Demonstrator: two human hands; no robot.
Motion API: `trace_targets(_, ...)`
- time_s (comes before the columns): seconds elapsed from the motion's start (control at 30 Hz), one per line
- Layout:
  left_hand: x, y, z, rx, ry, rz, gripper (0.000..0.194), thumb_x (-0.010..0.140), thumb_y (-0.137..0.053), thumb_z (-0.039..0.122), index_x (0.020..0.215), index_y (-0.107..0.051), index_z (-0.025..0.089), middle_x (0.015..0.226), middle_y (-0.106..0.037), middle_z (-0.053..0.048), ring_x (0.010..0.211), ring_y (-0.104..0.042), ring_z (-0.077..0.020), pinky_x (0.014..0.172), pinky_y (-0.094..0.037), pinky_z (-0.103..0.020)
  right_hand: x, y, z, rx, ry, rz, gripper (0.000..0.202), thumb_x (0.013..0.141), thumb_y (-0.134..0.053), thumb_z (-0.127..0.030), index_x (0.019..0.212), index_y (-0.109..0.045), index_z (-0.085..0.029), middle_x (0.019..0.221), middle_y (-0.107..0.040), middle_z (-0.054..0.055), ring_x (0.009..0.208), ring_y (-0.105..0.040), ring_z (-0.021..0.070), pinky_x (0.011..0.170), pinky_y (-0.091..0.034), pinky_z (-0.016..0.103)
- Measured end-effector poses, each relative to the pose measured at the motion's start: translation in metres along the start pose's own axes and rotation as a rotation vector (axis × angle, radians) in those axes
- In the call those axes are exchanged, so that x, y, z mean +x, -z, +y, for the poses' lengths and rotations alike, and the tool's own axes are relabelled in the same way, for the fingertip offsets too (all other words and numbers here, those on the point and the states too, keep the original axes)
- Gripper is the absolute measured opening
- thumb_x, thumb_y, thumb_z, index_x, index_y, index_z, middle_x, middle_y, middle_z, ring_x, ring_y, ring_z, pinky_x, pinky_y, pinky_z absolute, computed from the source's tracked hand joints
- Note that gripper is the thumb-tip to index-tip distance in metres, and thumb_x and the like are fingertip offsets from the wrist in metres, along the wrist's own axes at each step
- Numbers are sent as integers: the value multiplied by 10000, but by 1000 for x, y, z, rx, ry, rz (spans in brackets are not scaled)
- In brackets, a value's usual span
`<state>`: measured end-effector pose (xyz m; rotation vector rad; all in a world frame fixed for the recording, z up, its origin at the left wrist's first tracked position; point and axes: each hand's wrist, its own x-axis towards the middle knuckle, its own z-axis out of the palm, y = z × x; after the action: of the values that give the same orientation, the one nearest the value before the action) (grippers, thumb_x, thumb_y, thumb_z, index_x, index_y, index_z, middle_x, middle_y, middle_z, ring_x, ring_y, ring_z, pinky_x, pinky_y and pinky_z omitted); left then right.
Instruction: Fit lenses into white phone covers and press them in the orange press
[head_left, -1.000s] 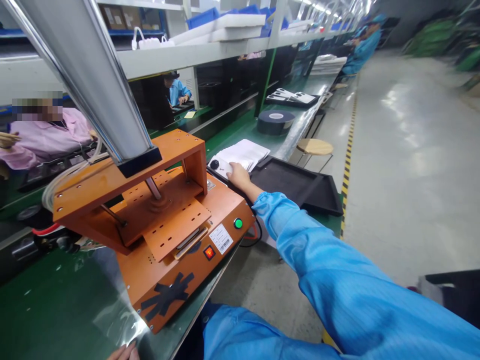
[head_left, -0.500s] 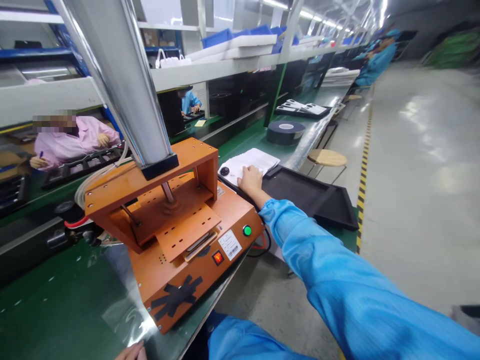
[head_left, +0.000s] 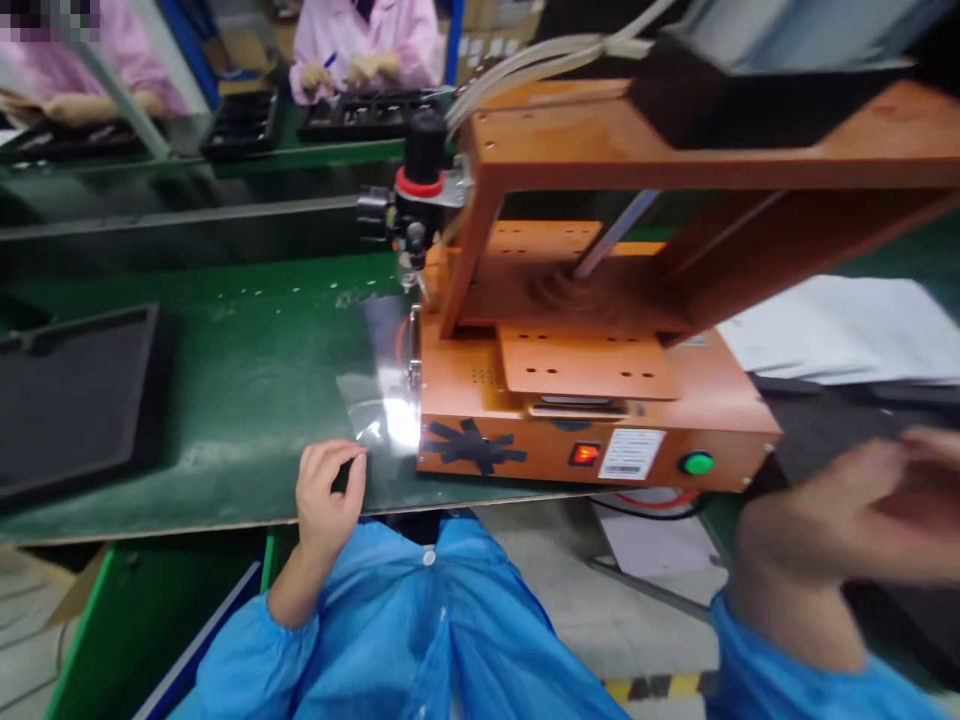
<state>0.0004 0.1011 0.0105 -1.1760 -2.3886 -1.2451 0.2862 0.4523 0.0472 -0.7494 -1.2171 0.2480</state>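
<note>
My left hand [head_left: 326, 495] rests at the front edge of the green bench, left of the orange press. Its fingers are curled, with thumb and index tip together and nothing seen between them. My right hand [head_left: 847, 510] is raised at the press's right front corner, smeared by motion; I cannot tell whether it holds anything. The orange press [head_left: 487, 440] has a lit red switch [head_left: 585, 455] and a green button [head_left: 697, 463]. Under its upper plate [head_left: 589, 365], the edge of a flat piece [head_left: 577, 408] shows. White sheets [head_left: 840, 330] lie right of the press.
A black tray [head_left: 75, 400] lies on the bench [head_left: 247, 400] at left. Clear film [head_left: 382, 410] sits against the press's left side, below a black air regulator [head_left: 421, 190]. Across the bench, people in pink work over black trays [head_left: 367, 115].
The view has swung left and down. My right hand, earlier on the white sheets, has come off them toward me. My left hand, barely visible before, is now fully in view.
</note>
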Motion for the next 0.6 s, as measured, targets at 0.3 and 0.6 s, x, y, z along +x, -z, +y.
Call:
trace_targets(0.3, 13, 24, -9, 218, -33, -289, 351, 1047, -616, 429, 1328, -733, 253, 1494, -652, -134, 1426, -566, -352, 1192, -476, -586, -156, 17, -120, 388, 437, -1107, 309, 930, -627, -136, 1170, -705, -314, 838, -779, 22, 704, -722, 194, 595, -597, 378)
trace_targets(0.6, -42, 51, -11, 327, -100, -434, 430, 1068, -603, 371, 1477, -612, 238, 1641, -540, -134, 1594, -407, -369, 1281, -392, -636, -192, -9, -147, 503, 408, -1330, 218, 1003, -607, -118, 1203, -687, -151, 1028, -799, 88, 913, -728, 214, 762, -577, 372)
